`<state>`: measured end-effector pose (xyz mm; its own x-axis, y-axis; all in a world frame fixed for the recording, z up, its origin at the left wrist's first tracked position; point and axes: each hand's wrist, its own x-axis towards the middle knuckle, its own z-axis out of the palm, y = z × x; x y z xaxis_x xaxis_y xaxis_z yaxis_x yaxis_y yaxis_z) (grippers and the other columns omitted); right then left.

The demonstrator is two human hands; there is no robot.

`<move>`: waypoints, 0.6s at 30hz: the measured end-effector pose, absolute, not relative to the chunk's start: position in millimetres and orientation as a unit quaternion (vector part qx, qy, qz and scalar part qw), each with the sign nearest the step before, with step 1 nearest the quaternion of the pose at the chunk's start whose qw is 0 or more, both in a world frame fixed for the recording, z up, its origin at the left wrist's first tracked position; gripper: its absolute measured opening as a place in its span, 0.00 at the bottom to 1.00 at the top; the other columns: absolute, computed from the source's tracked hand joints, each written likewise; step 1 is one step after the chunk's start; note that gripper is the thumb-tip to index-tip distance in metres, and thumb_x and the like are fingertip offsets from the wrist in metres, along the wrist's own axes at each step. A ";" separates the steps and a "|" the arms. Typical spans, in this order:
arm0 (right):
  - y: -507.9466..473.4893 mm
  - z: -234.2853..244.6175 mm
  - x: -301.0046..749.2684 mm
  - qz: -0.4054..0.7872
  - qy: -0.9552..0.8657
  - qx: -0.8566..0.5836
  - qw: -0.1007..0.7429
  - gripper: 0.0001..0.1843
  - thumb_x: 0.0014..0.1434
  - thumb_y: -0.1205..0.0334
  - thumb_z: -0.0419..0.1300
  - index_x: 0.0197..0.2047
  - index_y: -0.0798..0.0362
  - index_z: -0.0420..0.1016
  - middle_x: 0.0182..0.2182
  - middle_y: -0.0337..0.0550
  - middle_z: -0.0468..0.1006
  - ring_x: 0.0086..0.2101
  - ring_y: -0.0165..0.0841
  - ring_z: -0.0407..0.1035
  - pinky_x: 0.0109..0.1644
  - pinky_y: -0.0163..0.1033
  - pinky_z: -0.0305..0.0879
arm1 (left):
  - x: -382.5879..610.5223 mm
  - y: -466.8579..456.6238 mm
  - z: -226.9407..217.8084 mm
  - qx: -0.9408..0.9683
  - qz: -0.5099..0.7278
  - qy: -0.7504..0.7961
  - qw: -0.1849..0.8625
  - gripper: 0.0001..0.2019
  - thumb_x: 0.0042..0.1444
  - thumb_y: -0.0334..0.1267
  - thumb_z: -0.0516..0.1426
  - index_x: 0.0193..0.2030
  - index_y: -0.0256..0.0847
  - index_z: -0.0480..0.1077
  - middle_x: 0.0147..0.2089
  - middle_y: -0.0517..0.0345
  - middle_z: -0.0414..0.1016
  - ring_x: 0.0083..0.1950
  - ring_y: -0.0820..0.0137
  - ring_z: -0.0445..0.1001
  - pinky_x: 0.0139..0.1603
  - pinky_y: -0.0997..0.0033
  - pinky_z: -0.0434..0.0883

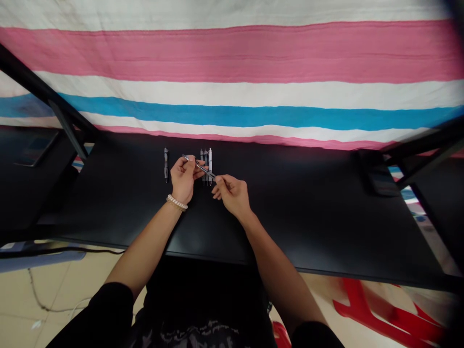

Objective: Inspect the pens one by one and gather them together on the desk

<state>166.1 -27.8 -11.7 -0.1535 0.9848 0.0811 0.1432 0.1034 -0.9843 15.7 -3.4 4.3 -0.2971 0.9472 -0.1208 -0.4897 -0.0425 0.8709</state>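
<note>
Between my two hands, slanting above the black tabletop, is a slim dark pen (201, 167). My left hand (184, 175), with a white coiled band at the wrist, pinches its upper left part. At the lower right end, the thumb and fingers of my right hand (232, 191) close on the tip. Behind the held pen, several pens lie side by side, partly hidden by my left fingers; a white pen (210, 159) is the rightmost. A single dark pen (166, 165) lies apart, left of my left hand.
The black table (311, 208) meets a striped cloth (253, 53) at its back. A dark phone-like object (380, 179) lies at the right end, near a black metal frame. Below the front edge stands a red plastic stool (377, 314).
</note>
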 end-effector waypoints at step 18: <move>-21.2 -4.6 177.9 0.287 -0.685 -0.482 0.465 0.21 0.71 0.51 0.53 0.30 0.52 0.74 0.30 0.44 0.74 0.29 0.31 0.68 0.30 0.37 0.63 | -72.5 -5.3 46.7 0.088 0.715 0.281 0.635 0.22 0.69 0.48 0.42 0.23 0.42 0.50 0.17 0.69 0.41 0.16 0.78 0.43 0.15 0.75 0.47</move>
